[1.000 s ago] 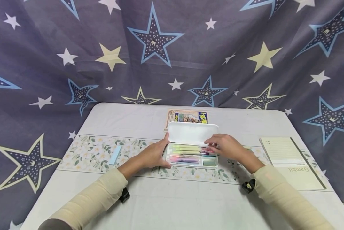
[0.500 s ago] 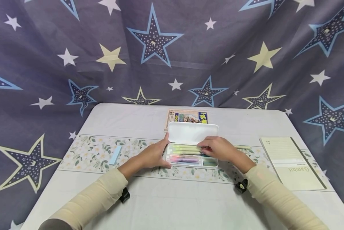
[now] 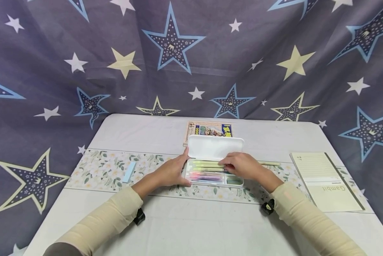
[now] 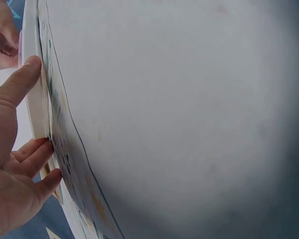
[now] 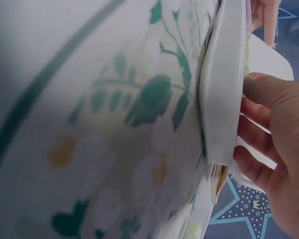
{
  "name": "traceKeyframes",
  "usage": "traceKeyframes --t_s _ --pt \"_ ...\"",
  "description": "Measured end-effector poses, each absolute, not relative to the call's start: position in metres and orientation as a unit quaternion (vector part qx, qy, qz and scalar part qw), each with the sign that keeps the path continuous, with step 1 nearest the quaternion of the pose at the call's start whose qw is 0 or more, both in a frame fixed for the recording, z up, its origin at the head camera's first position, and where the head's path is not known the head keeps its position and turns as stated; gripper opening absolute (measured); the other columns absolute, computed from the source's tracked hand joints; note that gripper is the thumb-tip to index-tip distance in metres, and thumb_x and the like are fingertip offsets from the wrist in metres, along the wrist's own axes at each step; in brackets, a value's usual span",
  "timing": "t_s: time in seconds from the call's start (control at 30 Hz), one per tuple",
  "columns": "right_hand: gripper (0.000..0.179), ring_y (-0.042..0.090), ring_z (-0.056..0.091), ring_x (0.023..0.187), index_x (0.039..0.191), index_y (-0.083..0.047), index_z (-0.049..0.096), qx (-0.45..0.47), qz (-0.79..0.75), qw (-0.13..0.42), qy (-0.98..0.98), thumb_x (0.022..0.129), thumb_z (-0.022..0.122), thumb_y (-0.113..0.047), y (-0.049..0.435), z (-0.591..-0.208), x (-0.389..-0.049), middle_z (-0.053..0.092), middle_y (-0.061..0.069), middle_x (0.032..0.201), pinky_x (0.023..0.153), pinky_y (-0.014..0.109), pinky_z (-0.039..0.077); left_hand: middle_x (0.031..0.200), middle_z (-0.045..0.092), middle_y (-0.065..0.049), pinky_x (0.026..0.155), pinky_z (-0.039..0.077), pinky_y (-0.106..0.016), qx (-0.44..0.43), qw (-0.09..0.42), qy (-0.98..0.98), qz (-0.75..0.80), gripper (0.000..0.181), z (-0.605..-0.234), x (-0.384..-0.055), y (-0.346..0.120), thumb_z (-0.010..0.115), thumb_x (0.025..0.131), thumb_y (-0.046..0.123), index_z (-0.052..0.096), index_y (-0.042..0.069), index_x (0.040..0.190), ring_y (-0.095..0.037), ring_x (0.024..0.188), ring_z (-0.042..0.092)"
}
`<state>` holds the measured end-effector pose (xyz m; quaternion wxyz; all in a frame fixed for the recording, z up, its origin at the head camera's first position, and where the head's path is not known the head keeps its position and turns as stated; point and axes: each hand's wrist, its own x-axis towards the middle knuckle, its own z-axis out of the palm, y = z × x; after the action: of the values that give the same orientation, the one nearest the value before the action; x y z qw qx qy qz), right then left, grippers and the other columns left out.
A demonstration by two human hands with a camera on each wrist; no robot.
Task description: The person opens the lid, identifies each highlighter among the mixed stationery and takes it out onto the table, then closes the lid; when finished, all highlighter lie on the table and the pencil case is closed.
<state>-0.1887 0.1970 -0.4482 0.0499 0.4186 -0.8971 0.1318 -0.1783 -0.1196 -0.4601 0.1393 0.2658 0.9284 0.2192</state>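
A white pencil case (image 3: 216,184) lies with its lid (image 3: 215,146) raised, on the flowered strip. Yellow-green pens (image 3: 207,165) fill its back part, pink and purple pens (image 3: 205,176) its front, and a dark green block (image 3: 234,180) its right front corner. My left hand (image 3: 169,172) grips the case's left end, thumb at the front side, fingers behind; the left wrist view shows the thumb (image 4: 24,82) along the wall. My right hand (image 3: 242,165) is over the case's right half, fingers curled at the pens' ends. Its fingertips are partly hidden, so I cannot tell what they hold.
A yellow-green pen (image 3: 269,163) lies right of the case. A light blue strip (image 3: 129,172) is at the left, and a cream notebook (image 3: 334,199) marked Gambit at the right. Behind the lid is a colourful printed booklet (image 3: 212,129). A starry curtain (image 3: 198,57) hangs behind the table.
My right hand has shifted left and inward over the pens, and its fingers have curled more; the pen to the right of the case now shows. My left hand stays at the case.
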Motion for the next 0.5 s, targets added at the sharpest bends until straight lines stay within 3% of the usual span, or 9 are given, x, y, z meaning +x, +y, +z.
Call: traceKeyframes --t_s 0.27,0.5 --pt "0.023 0.01 0.068 0.078 0.112 -0.016 0.08 0.422 0.133 0.06 -0.895 0.089 0.078 -0.011 0.1972 -0.4505 -0.1894 0.075 -0.003 0.092 0.068 0.027 0.056 0.159 0.045 -0.009 0.117 0.041 -0.044 0.273 0.13 0.927 0.221 0.142 -0.46 -0.1778 -0.1198 0.089 0.073 0.051 -0.01 0.003 0.162 -0.029 0.143 0.048" --pt "0.024 0.004 0.057 0.067 0.112 -0.016 0.08 0.427 0.131 0.066 -0.892 0.09 0.076 -0.009 0.1984 -0.4519 -0.1896 0.071 -0.004 0.086 0.061 0.021 0.049 0.158 0.046 -0.009 0.118 0.04 -0.045 0.273 0.13 0.927 0.22 0.141 -0.459 -0.1761 -0.1207 0.09 0.073 0.05 -0.009 0.002 0.162 -0.029 0.143 0.048"
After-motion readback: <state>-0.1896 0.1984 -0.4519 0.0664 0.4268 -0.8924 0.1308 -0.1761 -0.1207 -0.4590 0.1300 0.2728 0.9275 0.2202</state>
